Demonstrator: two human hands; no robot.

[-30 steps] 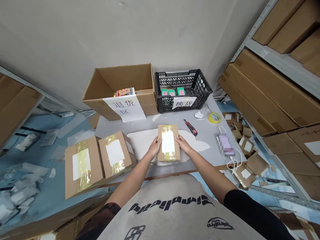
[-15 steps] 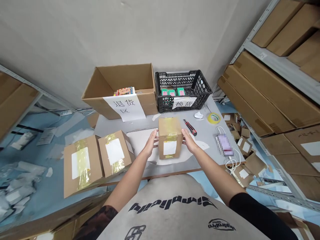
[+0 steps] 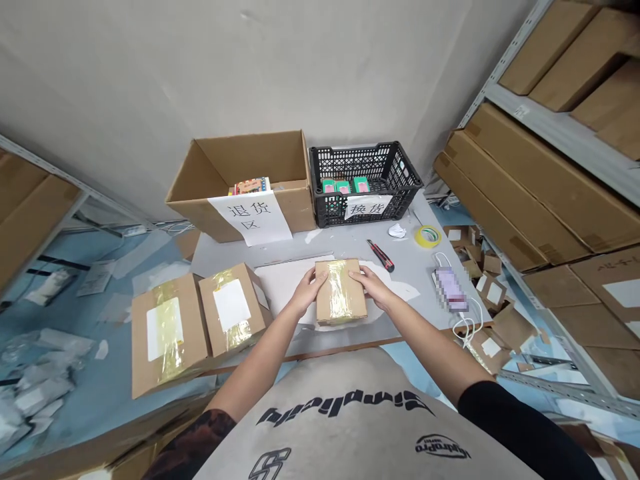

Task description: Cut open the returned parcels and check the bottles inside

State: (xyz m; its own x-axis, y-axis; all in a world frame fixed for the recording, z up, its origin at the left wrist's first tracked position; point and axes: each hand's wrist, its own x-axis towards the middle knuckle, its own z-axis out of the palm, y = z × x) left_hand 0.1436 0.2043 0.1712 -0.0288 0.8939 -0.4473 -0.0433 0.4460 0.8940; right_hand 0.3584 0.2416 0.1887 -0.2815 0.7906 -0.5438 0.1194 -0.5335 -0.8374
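Observation:
A small kraft cardboard parcel (image 3: 340,292) lies on a white sheet (image 3: 283,287) at the middle of the grey table (image 3: 300,250). Yellowish clear tape runs lengthwise over its top, and no white label shows on this face. My left hand (image 3: 307,295) grips its left side, fingers reaching onto the top. My right hand (image 3: 373,288) holds the right side the same way.
Two taped, labelled cartons (image 3: 200,327) lie at the table's left. At the back stand an open cardboard box (image 3: 250,160) and a black crate (image 3: 365,180). A red-black utility knife (image 3: 380,255), a tape roll (image 3: 428,236) and a blurred packet (image 3: 451,290) lie right. Shelved cartons line the right.
The parcel has turned over from standing on end and now lies flat, its white label hidden and taped face up. Both hands have closed back onto its sides.

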